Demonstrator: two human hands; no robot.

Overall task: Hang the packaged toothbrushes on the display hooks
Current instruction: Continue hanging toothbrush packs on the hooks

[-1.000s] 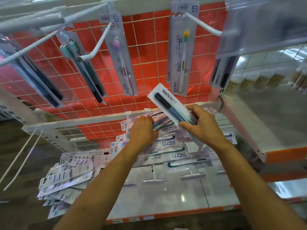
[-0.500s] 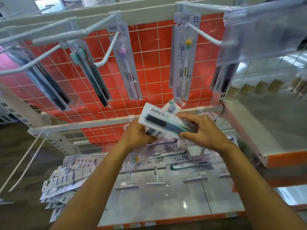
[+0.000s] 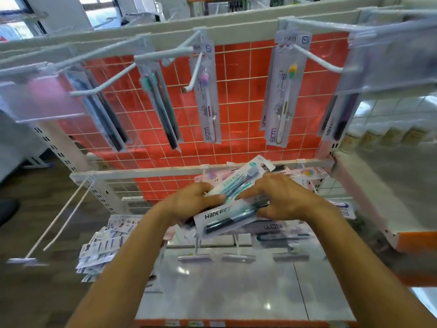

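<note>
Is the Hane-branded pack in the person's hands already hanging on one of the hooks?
No. The Hane pack lies between the left hand and right hand, well below the upper hooks.

Your left hand [image 3: 192, 202] and right hand [image 3: 282, 197] are bare, with no gloves, rings or watch showing. Both forearms run uncovered below the orange shelf edge [image 3: 236, 323]; no sleeve reaches into view on either arm.

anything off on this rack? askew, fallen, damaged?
Yes. A heap of white packets lies loose at lower left instead of hanging, and more toothbrush packs lie jumbled under the hands. The long white hook at left droops bare. Hung packs on the top row look fine.
</note>
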